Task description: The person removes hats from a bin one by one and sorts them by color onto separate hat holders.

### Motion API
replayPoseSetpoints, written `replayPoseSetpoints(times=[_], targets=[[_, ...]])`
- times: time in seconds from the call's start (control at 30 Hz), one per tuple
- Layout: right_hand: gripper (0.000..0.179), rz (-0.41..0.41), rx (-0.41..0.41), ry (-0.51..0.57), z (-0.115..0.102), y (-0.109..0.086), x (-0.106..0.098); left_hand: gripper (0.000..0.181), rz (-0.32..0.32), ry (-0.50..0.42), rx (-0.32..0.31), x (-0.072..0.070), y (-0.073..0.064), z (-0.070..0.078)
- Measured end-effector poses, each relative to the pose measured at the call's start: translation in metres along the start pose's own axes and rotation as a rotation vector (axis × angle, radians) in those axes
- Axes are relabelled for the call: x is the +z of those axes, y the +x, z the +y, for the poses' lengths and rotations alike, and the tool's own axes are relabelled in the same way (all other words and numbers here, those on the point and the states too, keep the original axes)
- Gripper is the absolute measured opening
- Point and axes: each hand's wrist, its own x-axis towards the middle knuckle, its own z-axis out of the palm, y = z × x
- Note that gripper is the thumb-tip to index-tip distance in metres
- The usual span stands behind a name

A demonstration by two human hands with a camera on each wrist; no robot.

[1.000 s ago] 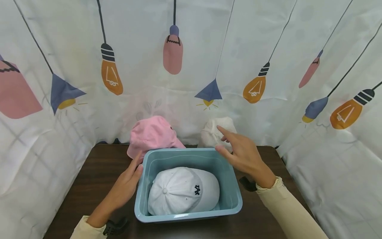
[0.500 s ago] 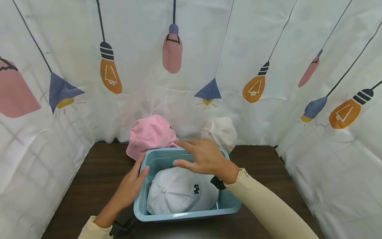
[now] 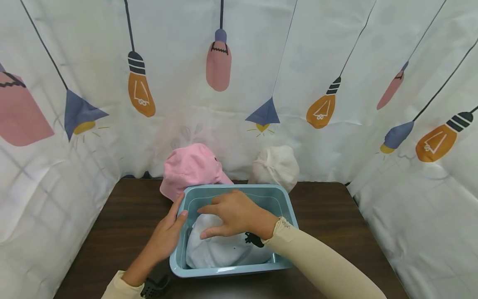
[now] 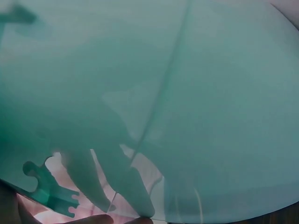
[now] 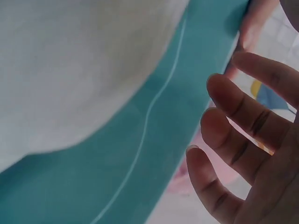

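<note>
Curtain [image 3: 239, 137] surrounds our dark tabletop [image 3: 321, 249]. On it we see 1 blue bin [image 3: 224, 272] holding 1 white cap [image 3: 213, 251]; behind stand 1 pink cap [image 3: 190, 168] and 1 cream cap [image 3: 278, 166]. Our 2 hands are apart: the left hand [image 3: 166, 236] touches the bin's left side, fingers straight; the right hand [image 3: 233, 216] hovers above the white cap, fingers loose.

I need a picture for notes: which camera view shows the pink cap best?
The head view: most of the pink cap shows, behind the blue tub. The left wrist view catches only pink patches at its bottom edge; the right wrist view, only a blurred pink patch partly behind the right hand.
</note>
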Motion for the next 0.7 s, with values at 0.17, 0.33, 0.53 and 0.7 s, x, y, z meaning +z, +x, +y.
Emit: replayPoseSetpoints(times=[0.17,0.33,0.53,0.7], targets=[[0.065,-0.070,-0.020,-0.002,-0.006,0.001,0.011,0.059,-0.001,0.001,-0.007,0.001,0.000,-0.002],[0.066,-0.126,-0.031,-0.020,-0.010,0.000,0.015,0.060,-0.010,0.002,-0.006,0.000,0.001,0.000],[0.065,-0.144,-0.043,-0.008,-0.009,-0.001,0.019,0.060,-0.003,-0.008,0.001,-0.001,0.001,0.002],[0.059,-0.154,-0.064,-0.024,-0.007,-0.001,0.023,0.060,0.004,-0.011,0.005,-0.001,0.002,0.001]])
